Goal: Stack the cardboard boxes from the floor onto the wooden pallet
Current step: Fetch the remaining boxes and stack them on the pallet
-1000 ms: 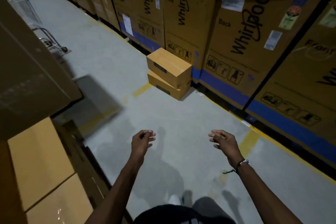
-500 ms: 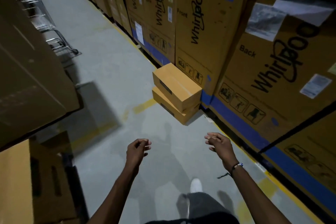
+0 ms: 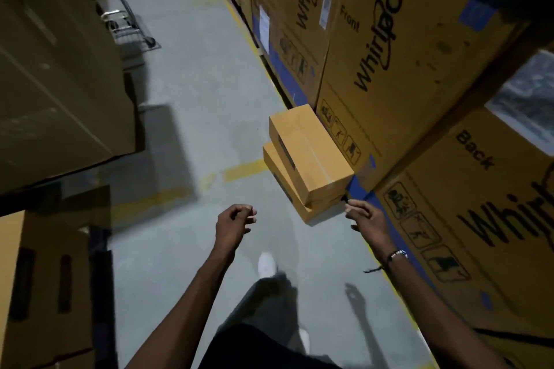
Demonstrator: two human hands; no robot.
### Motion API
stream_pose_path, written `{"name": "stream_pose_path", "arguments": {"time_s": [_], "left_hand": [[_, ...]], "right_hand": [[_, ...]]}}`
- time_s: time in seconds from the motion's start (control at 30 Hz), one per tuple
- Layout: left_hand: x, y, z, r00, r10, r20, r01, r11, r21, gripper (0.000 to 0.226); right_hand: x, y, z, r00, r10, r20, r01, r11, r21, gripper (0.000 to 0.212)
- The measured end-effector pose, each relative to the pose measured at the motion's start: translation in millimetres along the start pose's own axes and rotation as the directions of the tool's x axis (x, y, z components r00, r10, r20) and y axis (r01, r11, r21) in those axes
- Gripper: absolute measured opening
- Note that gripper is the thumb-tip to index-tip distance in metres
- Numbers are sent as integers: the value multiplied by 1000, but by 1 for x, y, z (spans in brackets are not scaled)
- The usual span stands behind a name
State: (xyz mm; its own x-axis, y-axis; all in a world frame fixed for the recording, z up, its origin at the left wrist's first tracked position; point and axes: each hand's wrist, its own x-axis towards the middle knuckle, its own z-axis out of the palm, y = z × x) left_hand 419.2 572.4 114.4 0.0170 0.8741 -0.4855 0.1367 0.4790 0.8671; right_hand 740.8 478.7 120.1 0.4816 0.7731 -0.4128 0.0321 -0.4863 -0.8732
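A warehouse aisle of bare concrete floor (image 3: 192, 117) runs ahead, hemmed by tall printed cartons (image 3: 398, 48) along the right and a large dark carton (image 3: 60, 69) on the left. Two small cardboard boxes (image 3: 308, 156) sit stacked on the floor against the right-hand cartons, the upper one skewed over the lower; both are closed. The left hand (image 3: 232, 226) hangs in open air over the floor, fingers loosely curled, holding nothing. The right hand (image 3: 367, 219) reaches forward empty, fingertips just beside the stack's near corner. A metal trolley (image 3: 126, 21) stands far up the aisle at left
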Motion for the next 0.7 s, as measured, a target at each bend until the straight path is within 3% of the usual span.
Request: {"name": "stream_pose_path", "arguments": {"time_s": [0.23,0.47,0.7], "left_hand": [[136,38,47,999,-16,31,15,999,50,13],[260,83,102,993,-40,109,23,987,157,15],[368,87,161,986,-42,160,3,971,237,19]], "right_hand": [[126,-36,21,998,46,53,-42,997,-67,29],[251,-75,32,993,114,13,-111,986,-128,35],[371,-72,29,989,149,28,-137,959,-248,51]]}}
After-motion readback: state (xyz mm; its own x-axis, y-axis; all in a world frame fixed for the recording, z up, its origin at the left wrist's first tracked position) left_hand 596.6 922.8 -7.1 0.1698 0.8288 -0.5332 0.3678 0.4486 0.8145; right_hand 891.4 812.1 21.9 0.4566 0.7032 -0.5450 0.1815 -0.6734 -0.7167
